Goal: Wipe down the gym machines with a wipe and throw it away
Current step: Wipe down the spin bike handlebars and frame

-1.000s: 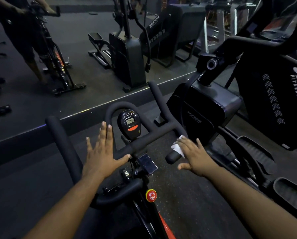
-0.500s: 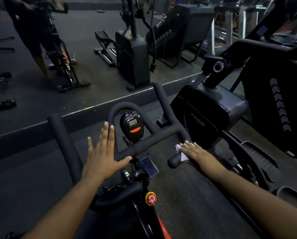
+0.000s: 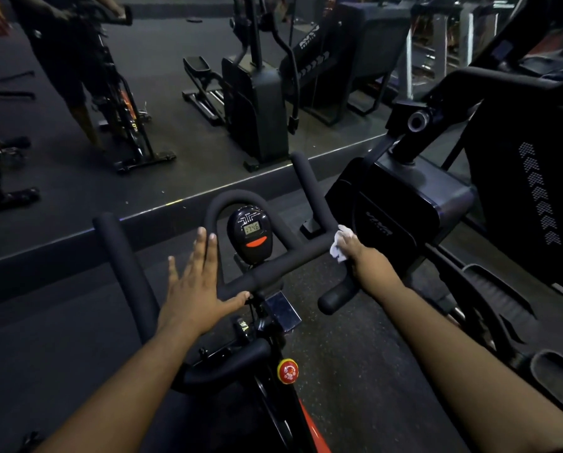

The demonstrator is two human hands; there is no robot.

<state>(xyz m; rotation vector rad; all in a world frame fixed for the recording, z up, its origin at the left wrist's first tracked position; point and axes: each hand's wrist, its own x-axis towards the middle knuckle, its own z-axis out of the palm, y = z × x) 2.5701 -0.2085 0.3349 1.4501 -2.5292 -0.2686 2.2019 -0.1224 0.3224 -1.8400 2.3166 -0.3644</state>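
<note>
From the head camera we look down on a spin bike's black handlebar [image 3: 273, 273]. Our right hand [image 3: 360, 253] presses a white wipe [image 3: 337, 248] against the handlebar's right side, where the crossbar meets the right horn; the fingers are curled over the wipe and mostly hidden behind it. Our left hand [image 3: 196, 289] is spread flat, fingers straight, with its thumb touching the crossbar just left of the stem. A small black console [image 3: 250, 235] with a lit display stands in the middle loop between our hands. A red knob [image 3: 287, 371] sits lower on the frame. An elliptical machine [image 3: 401, 204] stands just right of the bike on the dark floor [image 3: 355, 371].
</note>
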